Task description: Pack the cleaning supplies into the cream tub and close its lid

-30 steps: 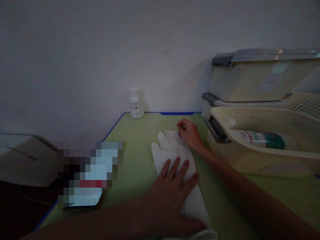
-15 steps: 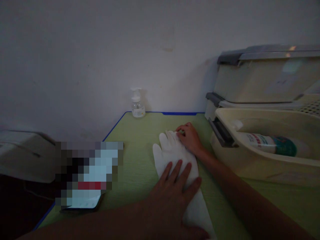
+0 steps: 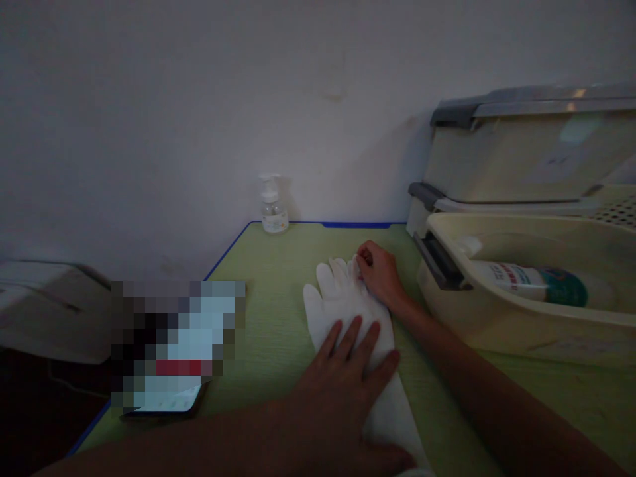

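A long white glove (image 3: 330, 301) lies flat on the green tabletop (image 3: 268, 311), its fingers pointing away from me. Spread across the glove's palm and cuff, my left hand (image 3: 348, 391) presses down with its fingers apart. At the far right end, my right hand (image 3: 380, 268) pinches a fingertip of the glove between thumb and index finger. The glove's other fingers lie bunched close together there, and part of the cuff is hidden under my left hand.
A lit phone (image 3: 173, 391), partly pixelated, is at the left. Near the wall stands a pump bottle (image 3: 275, 212). To the right, a cream basket (image 3: 521, 338) holds a white and green bottle (image 3: 541, 283), with lidded storage boxes (image 3: 511, 156) stacked behind.
My right hand has shifted slightly, its fingers now closed in a pinch on a glove fingertip, which is lifted a little. My left hand stays in place.
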Tool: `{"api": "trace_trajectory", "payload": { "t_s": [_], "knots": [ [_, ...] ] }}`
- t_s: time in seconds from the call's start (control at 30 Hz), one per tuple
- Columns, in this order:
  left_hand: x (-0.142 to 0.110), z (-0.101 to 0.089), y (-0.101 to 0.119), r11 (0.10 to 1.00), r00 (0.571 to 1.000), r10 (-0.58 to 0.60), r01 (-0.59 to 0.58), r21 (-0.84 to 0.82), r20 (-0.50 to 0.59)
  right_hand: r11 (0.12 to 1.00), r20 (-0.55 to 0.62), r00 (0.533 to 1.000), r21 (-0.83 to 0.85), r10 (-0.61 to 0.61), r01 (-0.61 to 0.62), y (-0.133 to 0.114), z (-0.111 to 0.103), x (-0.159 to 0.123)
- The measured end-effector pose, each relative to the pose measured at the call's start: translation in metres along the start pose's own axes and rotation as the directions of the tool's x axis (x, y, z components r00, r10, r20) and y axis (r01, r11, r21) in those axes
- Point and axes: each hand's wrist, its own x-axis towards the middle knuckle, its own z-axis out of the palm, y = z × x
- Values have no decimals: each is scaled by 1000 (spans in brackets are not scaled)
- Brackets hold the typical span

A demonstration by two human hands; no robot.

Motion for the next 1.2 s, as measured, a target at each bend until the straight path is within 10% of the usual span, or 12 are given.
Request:
{"api": "trace_trajectory", "payload": {
  "t_s": [1.2],
  "knots": [
    [1, 0, 1, 999, 999, -13, 12, 31, 36, 966, 29, 998, -251, -63, 68, -5, 3, -4]
  ]
}}
